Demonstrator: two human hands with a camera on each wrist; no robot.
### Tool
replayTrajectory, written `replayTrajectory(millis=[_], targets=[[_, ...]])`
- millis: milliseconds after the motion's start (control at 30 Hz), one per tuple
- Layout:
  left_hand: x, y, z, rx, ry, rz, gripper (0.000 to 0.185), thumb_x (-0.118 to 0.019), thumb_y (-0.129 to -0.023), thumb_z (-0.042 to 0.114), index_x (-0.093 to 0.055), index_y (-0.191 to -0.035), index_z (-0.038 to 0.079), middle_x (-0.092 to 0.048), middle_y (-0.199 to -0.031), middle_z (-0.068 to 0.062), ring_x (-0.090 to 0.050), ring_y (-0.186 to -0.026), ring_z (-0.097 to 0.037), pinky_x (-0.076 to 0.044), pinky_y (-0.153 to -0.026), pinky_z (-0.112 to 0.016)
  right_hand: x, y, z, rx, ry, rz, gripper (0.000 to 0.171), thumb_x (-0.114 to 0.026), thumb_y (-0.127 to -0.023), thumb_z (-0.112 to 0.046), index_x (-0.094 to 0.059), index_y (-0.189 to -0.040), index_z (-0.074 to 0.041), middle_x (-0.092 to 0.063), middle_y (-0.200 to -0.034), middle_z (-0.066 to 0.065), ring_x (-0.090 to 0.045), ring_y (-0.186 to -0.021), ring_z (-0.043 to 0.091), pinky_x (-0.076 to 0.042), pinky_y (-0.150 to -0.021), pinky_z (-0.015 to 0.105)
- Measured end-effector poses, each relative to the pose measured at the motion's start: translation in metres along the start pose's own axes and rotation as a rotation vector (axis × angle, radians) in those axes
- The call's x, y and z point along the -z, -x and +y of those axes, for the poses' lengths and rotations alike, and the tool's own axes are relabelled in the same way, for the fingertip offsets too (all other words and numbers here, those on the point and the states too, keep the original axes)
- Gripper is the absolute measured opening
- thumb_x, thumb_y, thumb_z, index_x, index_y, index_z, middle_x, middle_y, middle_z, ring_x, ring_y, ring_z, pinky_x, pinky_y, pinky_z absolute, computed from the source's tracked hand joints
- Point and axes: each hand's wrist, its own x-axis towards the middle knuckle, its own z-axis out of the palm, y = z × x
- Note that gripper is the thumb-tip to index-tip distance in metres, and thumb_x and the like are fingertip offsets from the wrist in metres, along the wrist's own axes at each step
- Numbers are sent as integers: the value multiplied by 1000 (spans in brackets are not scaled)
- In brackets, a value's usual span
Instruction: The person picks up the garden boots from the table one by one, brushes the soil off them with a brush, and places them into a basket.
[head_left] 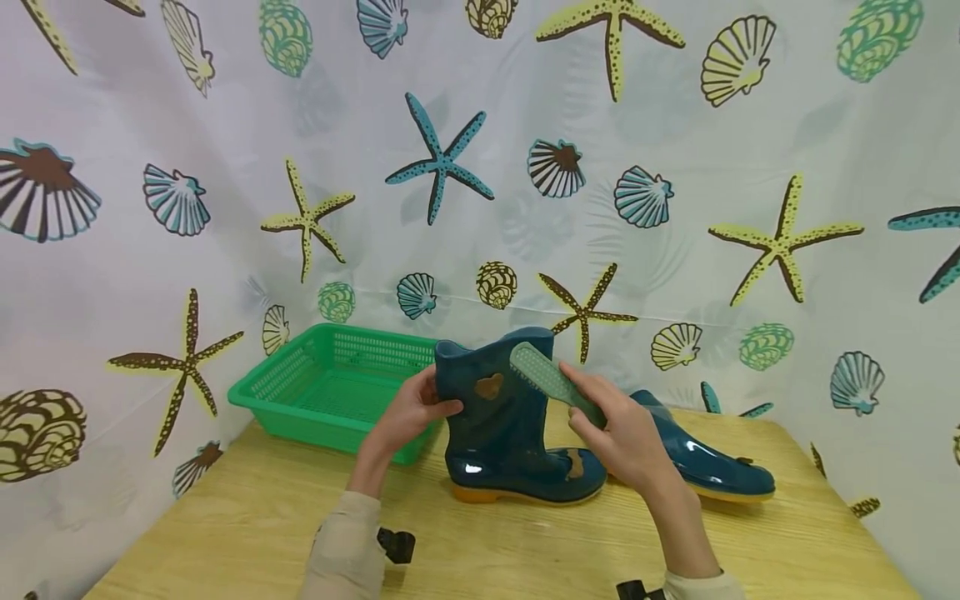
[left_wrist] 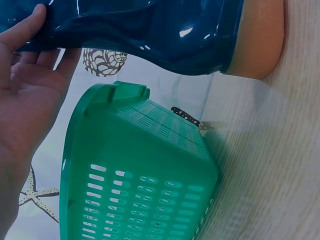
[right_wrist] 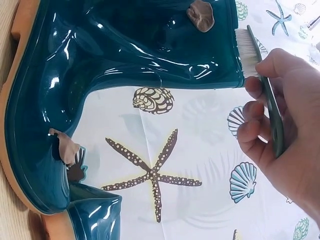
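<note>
One upright blue boot (head_left: 510,433) stands on the bench (head_left: 247,517). Its shaft is gripped by the left hand (head_left: 408,412), while the right hand (head_left: 622,433) grasps a green brush (head_left: 551,379) against the rim. Behind lie a second boot (head_left: 705,462) and a green basket (head_left: 330,387).

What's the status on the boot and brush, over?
Left hand grips upright boot at its shaft. Right hand holds brush, bristles at boot's top rim. Second boot lies behind, basket left; nothing blocking.
</note>
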Motion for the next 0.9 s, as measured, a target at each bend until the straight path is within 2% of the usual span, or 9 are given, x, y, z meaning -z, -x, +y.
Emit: replayTrajectory(millis=[100, 267, 467, 667, 800, 900], targets=[[1, 0, 0, 12, 6, 12, 56, -69, -94, 9, -46, -144, 8, -66, -120, -2, -68, -104, -12, -56, -90, -33, -4, -2, 0, 21, 6, 21, 54, -63, -97, -11, -49, -148, -20, -65, -126, 8, -59, -87, 15, -47, -69, 32], [2, 1, 2, 35, -6, 56, 55, -69, -93, 7, -47, -143, 10, -66, -120, -10, -68, -102, -13, -57, -89, -33, -11, -7, 1, 98, -1, 49, 53, -65, -96, -8, -51, -147, -16, -65, -127, 7, -60, -107, 21, -52, -78, 40], [-1, -2, 3, 56, -31, 36, 52, -70, -93, 13, -49, -141, 9, -66, -118, -7, -67, -101, -15, -56, -89, -34, -16, -5, 5, 144, 39, 99, 53, -70, -91, -4, -56, -142, -11, -69, -118, 5, -58, -93, 15, -48, -70, 33], [0, -2, 5, 80, -38, 68, 52, -72, -92, 12, -51, -140, 12, -68, -116, -10, -68, -99, -17, -56, -90, -38, -18, -8, 4, 157, 56, 104, 53, -70, -92, -6, -56, -142, -14, -67, -128, 8, -65, -107, 24, -55, -82, 43], [0, -2, 4, 78, -38, 58, 53, -72, -92, 11, -50, -141, 11, -68, -117, -13, -69, -99, -17, -56, -90, -39, -19, -7, 2, 130, 60, 69, 50, -68, -94, -8, -56, -142, -15, -69, -121, 6, -65, -95, 17, -54, -74, 35], [-1, -1, 2, 66, -37, 52, 53, -71, -92, 10, -50, -141, 10, -68, -116, -13, -69, -98, -16, -57, -88, -37, -20, -4, 1, 100, 43, 38, 50, -66, -95, -9, -55, -143, -15, -69, -112, 3, -59, -82, 9, -49, -67, 29]])
